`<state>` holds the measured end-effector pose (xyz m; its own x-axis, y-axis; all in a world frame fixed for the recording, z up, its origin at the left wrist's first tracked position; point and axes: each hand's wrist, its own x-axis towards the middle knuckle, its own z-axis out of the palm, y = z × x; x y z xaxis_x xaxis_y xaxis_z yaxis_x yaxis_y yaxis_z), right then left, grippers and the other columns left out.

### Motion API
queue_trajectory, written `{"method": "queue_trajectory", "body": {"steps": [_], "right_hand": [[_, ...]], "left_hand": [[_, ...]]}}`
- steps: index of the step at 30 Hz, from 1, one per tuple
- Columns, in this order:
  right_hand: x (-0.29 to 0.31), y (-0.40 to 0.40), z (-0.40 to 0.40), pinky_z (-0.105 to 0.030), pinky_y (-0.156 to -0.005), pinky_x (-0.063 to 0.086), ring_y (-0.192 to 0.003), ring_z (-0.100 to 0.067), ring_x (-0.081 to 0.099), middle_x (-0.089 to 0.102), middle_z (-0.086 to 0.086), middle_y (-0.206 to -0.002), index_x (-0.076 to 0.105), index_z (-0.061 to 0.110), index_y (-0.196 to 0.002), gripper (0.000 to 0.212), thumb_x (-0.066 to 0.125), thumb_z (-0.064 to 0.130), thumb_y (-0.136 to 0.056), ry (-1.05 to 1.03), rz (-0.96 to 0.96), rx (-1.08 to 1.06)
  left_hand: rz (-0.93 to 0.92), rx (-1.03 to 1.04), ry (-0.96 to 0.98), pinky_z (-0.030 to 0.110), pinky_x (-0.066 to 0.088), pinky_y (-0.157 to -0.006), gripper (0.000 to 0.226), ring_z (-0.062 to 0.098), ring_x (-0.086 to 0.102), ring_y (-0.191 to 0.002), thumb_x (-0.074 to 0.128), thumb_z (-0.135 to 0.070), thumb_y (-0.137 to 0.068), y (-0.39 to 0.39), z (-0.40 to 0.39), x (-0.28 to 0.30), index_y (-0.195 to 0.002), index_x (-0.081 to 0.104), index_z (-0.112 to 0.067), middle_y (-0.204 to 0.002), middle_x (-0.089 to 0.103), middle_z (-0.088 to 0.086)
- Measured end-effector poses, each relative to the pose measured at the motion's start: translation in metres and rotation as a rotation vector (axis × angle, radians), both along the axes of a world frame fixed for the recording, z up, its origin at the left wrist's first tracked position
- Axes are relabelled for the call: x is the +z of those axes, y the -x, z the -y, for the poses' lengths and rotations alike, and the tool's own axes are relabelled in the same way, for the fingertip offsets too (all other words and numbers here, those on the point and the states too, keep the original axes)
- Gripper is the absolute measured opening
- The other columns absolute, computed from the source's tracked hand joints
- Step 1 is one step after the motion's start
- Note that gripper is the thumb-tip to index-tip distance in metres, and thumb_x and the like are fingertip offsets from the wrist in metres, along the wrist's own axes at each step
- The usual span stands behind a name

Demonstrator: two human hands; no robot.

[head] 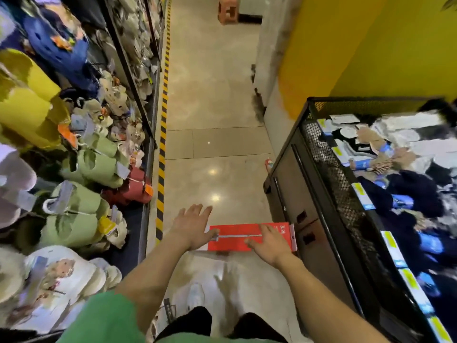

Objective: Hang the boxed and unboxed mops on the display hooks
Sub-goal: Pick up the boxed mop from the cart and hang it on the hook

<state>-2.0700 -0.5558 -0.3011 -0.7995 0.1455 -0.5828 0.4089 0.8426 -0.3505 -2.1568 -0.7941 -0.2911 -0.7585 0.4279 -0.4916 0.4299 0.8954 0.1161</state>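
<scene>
A long red mop box (235, 237) lies crosswise in the aisle, low in front of me, with a mop picture on its top and a white hang tab at its right end. My left hand (191, 225) is at the box's left end, fingers spread and straight, thumb over the box's corner. My right hand (270, 243) rests flat on the right half of the box, fingers stretched toward the tab. Whether the box rests on the floor or is lifted I cannot tell. No unboxed mop is in view.
On the left, a rack (146, 134) holds hanging slippers, with a yellow-black striped tape (162, 154) along its base. A black mesh bin (329, 169) of socks stands right. Beige tiled floor (212, 100) runs ahead to an orange stool (227, 9). A yellow wall (371, 45) is at right.
</scene>
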Motion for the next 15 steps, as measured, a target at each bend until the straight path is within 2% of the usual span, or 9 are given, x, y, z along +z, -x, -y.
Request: {"method": "queue_trajectory", "body": {"steps": [7, 15], "right_hand": [[-0.010, 0.046, 0.000, -0.044, -0.121, 0.031, -0.150, -0.031, 0.033, 0.034, -0.011, -0.164, 0.030, 0.018, -0.159, 0.083, 0.053, 0.065, -0.095, 0.019, 0.040, -0.130], [-0.043, 0.106, -0.032, -0.044, -0.122, 0.029, -0.152, -0.030, 0.030, 0.030, -0.009, -0.166, 0.028, 0.018, -0.160, 0.084, 0.056, 0.064, -0.095, 0.109, 0.042, -0.277]], "left_hand": [[0.051, -0.135, 0.012, 0.050, 0.014, -0.128, 0.083, 0.031, 0.014, -0.160, 0.035, -0.066, -0.103, 0.067, -0.010, -0.018, -0.166, 0.007, -0.021, -0.172, 0.015, 0.013], [0.073, -0.226, 0.063, 0.051, 0.013, -0.128, 0.084, 0.030, 0.013, -0.160, 0.035, -0.068, -0.103, 0.148, -0.052, -0.026, -0.167, 0.007, -0.021, -0.173, 0.014, 0.012]]}}
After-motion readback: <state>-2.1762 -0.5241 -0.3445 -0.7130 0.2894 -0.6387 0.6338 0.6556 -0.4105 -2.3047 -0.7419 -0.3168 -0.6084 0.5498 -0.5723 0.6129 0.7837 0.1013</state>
